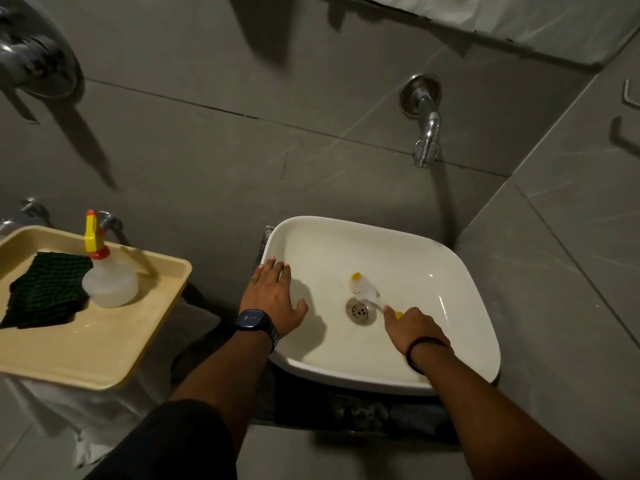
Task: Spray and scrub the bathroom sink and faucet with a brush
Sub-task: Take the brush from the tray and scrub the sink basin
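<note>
A white rectangular sink (460,282) sits against the grey tiled wall, with a metal drain (360,310) in its bottom. My right hand (414,327) is inside the basin, shut on the handle of a white brush (363,289) with yellow ends; the brush head lies on the basin floor just beyond the drain. My left hand (273,296) rests flat with fingers spread on the sink's left rim. A chrome faucet (427,133) juts from the wall above the sink. The clear spray bottle (107,275) with a yellow and red nozzle stands on a tray at left.
The beige tray (114,348) at left also holds a dark green scrub cloth (45,292). Chrome taps (110,221) stand behind the tray. A large chrome fitting (34,53) is on the wall at top left. The tiled side wall closes in at right.
</note>
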